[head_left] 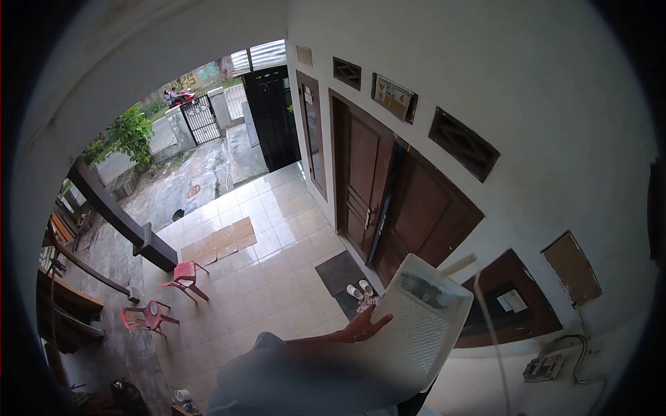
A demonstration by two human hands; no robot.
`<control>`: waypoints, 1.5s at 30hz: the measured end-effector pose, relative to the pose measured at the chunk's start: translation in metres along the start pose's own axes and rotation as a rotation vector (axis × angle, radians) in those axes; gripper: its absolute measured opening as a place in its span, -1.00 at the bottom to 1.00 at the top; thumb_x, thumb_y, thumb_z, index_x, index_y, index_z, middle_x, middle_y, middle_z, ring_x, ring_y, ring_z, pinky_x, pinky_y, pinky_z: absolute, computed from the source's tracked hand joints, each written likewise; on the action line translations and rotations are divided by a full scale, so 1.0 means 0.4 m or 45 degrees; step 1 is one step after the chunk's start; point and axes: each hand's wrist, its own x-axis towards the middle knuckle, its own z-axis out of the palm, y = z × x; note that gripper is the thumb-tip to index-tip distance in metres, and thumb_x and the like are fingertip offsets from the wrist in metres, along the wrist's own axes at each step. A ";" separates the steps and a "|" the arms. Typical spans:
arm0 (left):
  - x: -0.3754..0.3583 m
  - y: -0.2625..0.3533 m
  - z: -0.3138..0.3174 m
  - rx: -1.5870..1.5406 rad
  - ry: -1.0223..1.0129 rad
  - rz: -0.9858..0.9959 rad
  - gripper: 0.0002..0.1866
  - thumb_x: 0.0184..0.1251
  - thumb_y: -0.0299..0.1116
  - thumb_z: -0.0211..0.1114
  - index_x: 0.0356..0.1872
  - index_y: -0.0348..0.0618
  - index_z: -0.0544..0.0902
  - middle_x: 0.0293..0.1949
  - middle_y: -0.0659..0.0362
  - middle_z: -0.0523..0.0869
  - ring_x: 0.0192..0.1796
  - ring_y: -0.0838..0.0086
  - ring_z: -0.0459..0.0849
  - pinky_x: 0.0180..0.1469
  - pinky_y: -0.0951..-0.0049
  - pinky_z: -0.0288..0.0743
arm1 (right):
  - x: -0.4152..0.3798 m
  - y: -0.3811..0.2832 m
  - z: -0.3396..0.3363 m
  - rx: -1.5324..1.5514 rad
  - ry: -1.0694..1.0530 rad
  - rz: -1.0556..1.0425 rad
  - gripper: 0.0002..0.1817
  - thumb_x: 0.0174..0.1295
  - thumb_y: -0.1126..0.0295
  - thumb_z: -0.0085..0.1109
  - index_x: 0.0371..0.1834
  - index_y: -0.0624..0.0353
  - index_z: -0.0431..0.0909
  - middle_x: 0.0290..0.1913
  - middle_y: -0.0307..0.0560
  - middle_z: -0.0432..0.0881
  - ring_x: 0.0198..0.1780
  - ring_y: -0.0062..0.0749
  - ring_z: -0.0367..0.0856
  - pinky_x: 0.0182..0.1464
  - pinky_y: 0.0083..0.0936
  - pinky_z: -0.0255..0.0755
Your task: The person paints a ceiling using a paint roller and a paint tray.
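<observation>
My left hand (358, 328) reaches in from the bottom of the view on a grey-sleeved arm (277, 378). Its thumb and fingers are apart, with whitish smears around the fingertips, and the thumb overlaps the left side of a white paint tray (420, 329). The tray is tilted, with a ridged ramp and a dark grey patch at its upper end. Just beyond its upper right corner shows a pale paint roller (454, 266), and a thin, blurred pole (491, 333) runs down from there. My right hand is out of view.
Brown double doors (395, 187) stand in the white wall, above a dark doormat (340, 277) with white slippers (359, 290). Two red chairs (186, 275) stand left on the tiles, near flattened cardboard (218, 240). A dark pillar (125, 211) borders the porch. Wires dangle by an electrical box (543, 367).
</observation>
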 end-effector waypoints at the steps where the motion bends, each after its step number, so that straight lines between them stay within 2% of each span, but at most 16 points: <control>1: 0.004 -0.003 0.001 -0.009 -0.007 -0.031 -0.11 0.31 0.30 0.08 0.29 -0.42 0.30 0.14 -0.29 0.54 0.20 -0.02 0.56 0.27 0.15 0.38 | 0.043 -0.072 -0.027 -0.274 0.105 -0.177 -0.50 0.39 0.45 0.10 0.39 0.16 0.28 -0.28 -0.13 0.52 -0.23 -0.55 0.54 -0.07 -0.64 0.50; 3: 0.005 -0.001 0.000 -0.026 0.006 -0.087 -0.11 0.35 0.31 0.01 0.30 -0.44 0.30 0.17 -0.33 0.50 0.25 -0.04 0.51 0.30 0.15 0.33 | 0.113 -0.181 -0.066 -0.825 0.314 -0.525 -0.46 0.39 0.46 0.09 0.43 0.15 0.22 -0.32 -0.11 0.48 -0.28 -0.59 0.49 -0.09 -0.64 0.52; 4: 0.002 0.004 -0.001 -0.033 0.024 -0.111 -0.10 0.36 0.31 -0.02 0.30 -0.46 0.29 0.19 -0.35 0.48 0.27 -0.06 0.48 0.32 0.14 0.30 | 0.122 -0.154 -0.041 0.019 0.349 0.130 -0.45 0.38 0.50 0.07 0.44 0.16 0.22 -0.30 -0.07 0.50 -0.32 -0.50 0.46 -0.15 -0.63 0.51; 7: 0.001 0.005 -0.002 -0.067 0.050 -0.111 -0.08 0.38 0.32 -0.07 0.33 -0.50 0.26 0.24 -0.39 0.42 0.33 -0.09 0.41 0.37 0.14 0.22 | 0.274 0.044 -0.019 0.556 0.773 -0.092 -0.44 0.36 0.55 0.02 0.44 0.12 0.23 -0.35 -0.10 0.47 -0.38 -0.36 0.44 -0.15 -0.64 0.49; 9: 0.005 -0.004 -0.002 -0.078 0.036 -0.090 -0.06 0.39 0.33 -0.08 0.34 -0.52 0.24 0.26 -0.40 0.39 0.36 -0.09 0.37 0.39 0.15 0.19 | 0.330 -0.239 -0.065 1.060 0.811 -0.074 -0.62 0.32 0.46 0.05 0.21 0.16 0.43 -0.42 -0.13 0.41 -0.45 -0.31 0.33 -0.21 -0.38 0.44; 13: 0.009 -0.012 0.001 -0.043 0.009 -0.076 -0.04 0.38 0.33 -0.08 0.34 -0.55 0.21 0.27 -0.40 0.38 0.36 -0.08 0.36 0.40 0.16 0.19 | 0.502 -0.327 -0.113 0.418 0.764 -0.208 -0.33 0.41 0.14 -0.04 0.55 -0.08 0.00 -0.21 -0.17 0.42 -0.36 -0.56 0.32 -0.29 -0.61 0.30; 15: 0.012 -0.019 0.005 -0.031 0.007 -0.072 -0.03 0.38 0.33 -0.07 0.34 -0.56 0.21 0.26 -0.39 0.39 0.35 -0.08 0.38 0.39 0.17 0.20 | 0.556 -0.408 -0.106 0.589 0.821 -0.040 -0.36 0.42 0.16 -0.07 0.53 -0.03 0.04 -0.20 -0.19 0.42 -0.35 -0.57 0.32 -0.31 -0.65 0.28; 17: 0.027 -0.046 0.012 -0.037 -0.003 -0.062 -0.03 0.38 0.33 -0.06 0.34 -0.56 0.20 0.25 -0.38 0.40 0.34 -0.08 0.40 0.38 0.17 0.22 | 0.618 -0.327 -0.065 0.422 0.922 -0.347 -0.40 0.45 0.17 -0.10 0.52 -0.03 0.06 -0.08 -0.14 0.47 -0.35 -0.57 0.33 -0.31 -0.65 0.31; 22: 0.023 -0.033 0.007 -0.041 0.007 -0.028 -0.07 0.38 0.30 -0.04 0.31 -0.55 0.25 0.22 -0.36 0.45 0.30 -0.07 0.45 0.36 0.17 0.25 | 0.708 -0.054 0.177 0.247 0.848 -0.168 -0.46 0.51 0.19 -0.18 0.48 0.13 0.11 0.45 0.13 0.22 0.17 -0.17 0.51 0.09 -0.36 0.45; 24: 0.010 -0.016 -0.001 -0.046 0.017 -0.016 -0.10 0.39 0.29 -0.02 0.28 -0.53 0.29 0.19 -0.35 0.47 0.28 -0.07 0.47 0.34 0.16 0.27 | 0.644 -0.107 0.271 0.474 0.823 -0.209 -0.41 0.51 0.13 -0.21 0.51 0.16 0.04 0.47 0.20 0.16 0.45 -0.09 0.22 0.28 -0.27 0.31; 27: 0.009 -0.022 0.005 -0.027 0.066 0.049 -0.16 0.39 0.26 0.01 0.25 -0.47 0.35 0.15 -0.32 0.51 0.25 -0.07 0.49 0.31 0.15 0.30 | 0.590 -0.070 0.380 0.414 0.905 -0.429 -0.40 0.51 0.12 -0.19 0.52 0.16 0.05 0.29 0.15 0.37 0.26 -0.21 0.41 0.14 -0.38 0.40; 29: 0.019 -0.036 0.013 0.052 0.125 0.129 -0.20 0.39 0.24 0.03 0.23 -0.43 0.38 0.12 -0.30 0.53 0.23 -0.06 0.51 0.29 0.14 0.32 | 0.559 -0.090 0.347 0.650 0.554 0.019 -0.41 0.52 0.14 -0.18 0.52 0.16 0.05 0.32 0.12 0.36 0.08 -0.35 0.47 0.04 -0.45 0.45; 34: 0.013 -0.029 0.016 -0.026 0.085 0.066 -0.23 0.38 0.23 0.04 0.21 -0.40 0.41 0.13 -0.29 0.52 0.24 -0.06 0.48 0.29 0.10 0.31 | 0.584 -0.148 0.252 0.758 0.662 -0.049 -0.40 0.49 0.10 -0.11 0.47 0.21 0.15 0.06 -0.05 0.48 -0.48 -0.74 0.24 -0.53 -0.79 0.22; 36: 0.019 -0.031 0.017 -0.038 0.072 0.052 -0.22 0.39 0.24 0.03 0.22 -0.40 0.41 0.15 -0.30 0.51 0.26 -0.06 0.47 0.30 0.11 0.31 | 0.593 -0.143 0.240 0.727 0.782 -0.303 -0.37 0.47 0.05 -0.07 0.47 0.17 0.15 -0.30 -0.23 0.38 -0.57 -0.78 0.19 -0.63 -0.76 0.07; 39: 0.032 -0.053 0.021 -0.002 0.093 0.025 -0.19 0.39 0.26 0.01 0.26 -0.41 0.38 0.17 -0.31 0.50 0.26 -0.07 0.47 0.31 0.13 0.31 | 0.532 -0.269 0.216 0.950 0.712 -0.104 -0.38 0.43 0.09 0.02 0.44 0.15 0.18 -0.50 -0.33 0.33 -0.67 -0.80 0.17 -0.71 -0.76 0.01; 45: 0.026 -0.049 0.016 -0.079 0.103 -0.023 -0.16 0.40 0.25 -0.01 0.30 -0.44 0.31 0.11 -0.31 0.57 0.16 -0.06 0.59 0.26 0.18 0.37 | 0.358 -0.225 0.259 0.868 0.354 0.309 -0.60 0.39 0.26 0.10 0.18 0.24 0.38 -0.60 -0.38 0.28 -0.70 -0.79 0.18 -0.72 -0.74 0.10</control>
